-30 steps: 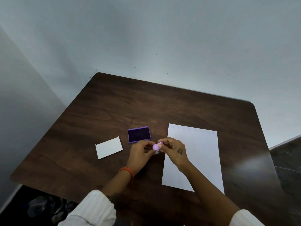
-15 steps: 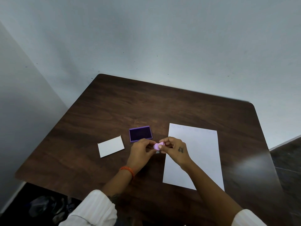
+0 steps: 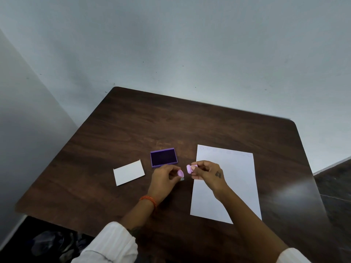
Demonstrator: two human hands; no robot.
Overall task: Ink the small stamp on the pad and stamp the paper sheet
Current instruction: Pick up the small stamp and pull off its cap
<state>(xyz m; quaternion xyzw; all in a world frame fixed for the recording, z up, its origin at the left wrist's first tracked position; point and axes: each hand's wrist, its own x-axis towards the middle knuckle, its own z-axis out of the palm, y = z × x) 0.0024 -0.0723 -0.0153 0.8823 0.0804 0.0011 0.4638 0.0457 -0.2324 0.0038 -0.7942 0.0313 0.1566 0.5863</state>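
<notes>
My right hand (image 3: pixel 207 172) pinches the small pink stamp (image 3: pixel 189 168) just off the left edge of the white paper sheet (image 3: pixel 235 183). My left hand (image 3: pixel 165 176) holds the stamp's pink cap (image 3: pixel 180 173), a short gap away from the stamp. The open purple ink pad (image 3: pixel 163 157) lies on the table just beyond my left hand, its dark ink face up. Faint marks run along the far edge of the sheet.
A small white card (image 3: pixel 129 172) lies left of the ink pad. The dark wooden table (image 3: pixel 171 122) stands in a corner against pale walls. Dark floor and some clutter show past the near left edge.
My hands held the stamp together before; now they have drawn apart, the cap in my left hand and the stamp in my right.
</notes>
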